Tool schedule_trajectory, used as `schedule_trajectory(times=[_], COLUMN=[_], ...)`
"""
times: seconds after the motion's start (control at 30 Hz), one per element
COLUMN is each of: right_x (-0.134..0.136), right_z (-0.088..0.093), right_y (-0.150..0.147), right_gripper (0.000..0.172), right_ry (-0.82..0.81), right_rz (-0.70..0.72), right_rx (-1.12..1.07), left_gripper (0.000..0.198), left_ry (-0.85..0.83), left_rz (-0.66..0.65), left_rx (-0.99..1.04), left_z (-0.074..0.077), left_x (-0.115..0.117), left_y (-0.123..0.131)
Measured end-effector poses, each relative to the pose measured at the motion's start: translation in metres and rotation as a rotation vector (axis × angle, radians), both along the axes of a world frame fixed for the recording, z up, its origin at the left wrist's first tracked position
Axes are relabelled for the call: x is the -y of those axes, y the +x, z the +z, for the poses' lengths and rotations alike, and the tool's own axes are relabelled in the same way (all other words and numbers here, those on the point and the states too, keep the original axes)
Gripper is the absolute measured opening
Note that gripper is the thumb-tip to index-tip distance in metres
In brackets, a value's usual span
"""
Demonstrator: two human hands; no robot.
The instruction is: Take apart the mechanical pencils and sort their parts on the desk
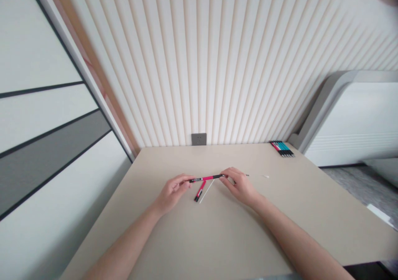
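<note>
Left hand (pixel 173 191) and right hand (pixel 239 185) pinch opposite ends of a red-and-black pen barrel (pixel 206 178) held level between them.

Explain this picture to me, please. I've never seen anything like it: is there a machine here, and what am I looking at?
There is no machine here, just a person's two bare hands: the left hand and the right hand. The picture comes from a camera worn on the person's head, looking forward and down. Together the hands hold a slim red and black pen, one end in each. On the beige table lie a short red and black pen piece and a thin white stick. A row of teal and red pens sits at the far edge.
</note>
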State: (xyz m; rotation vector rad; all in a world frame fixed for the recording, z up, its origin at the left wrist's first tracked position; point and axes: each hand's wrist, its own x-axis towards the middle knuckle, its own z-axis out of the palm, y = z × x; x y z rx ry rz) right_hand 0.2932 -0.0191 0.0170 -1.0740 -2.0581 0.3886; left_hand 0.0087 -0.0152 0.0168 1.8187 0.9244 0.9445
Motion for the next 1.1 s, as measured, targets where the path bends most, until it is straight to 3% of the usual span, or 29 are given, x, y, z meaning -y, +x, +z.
schedule_trajectory(times=[0.27, 0.43, 0.57, 0.67, 0.9, 1.1], right_x=[0.0021, 0.0027, 0.0037, 0.0046, 0.0021, 0.002], right_z=[0.001, 0.0, 0.0004, 0.0011, 0.0037, 0.0046], right_y=[-0.0012, 0.0002, -0.0008, -0.0015, 0.0024, 0.0041], right_gripper=[0.019, 0.018, 0.018, 0.018, 0.02, 0.02], right_ry=[-0.014, 0.018, 0.039, 0.048, 0.101, 0.145], right_rz=[0.087, 0.182, 0.156, 0.127, 0.158, 0.222], right_rx=[-0.024, -0.009, 0.01, -0.003, 0.022, 0.052], left_gripper=[0.033, 0.027, 0.028, 0.032, 0.029, 0.031], left_ry=[-0.269, -0.284, -0.283, -0.302, -0.335, -0.387], left_rz=[-0.12, -0.148, -0.071, -0.096, -0.083, -0.142], left_rx=[0.326, 0.363, 0.434, 0.5, 0.332, 0.4], left_z=[-0.0076, -0.0094, -0.0094, -0.0074, -0.0073, -0.0082], left_x=[-0.0047, -0.0056, -0.0055, -0.0049, -0.0044, -0.0033], left_y=[-0.002, -0.0036, -0.0023, -0.0015, -0.0034, -0.0016])
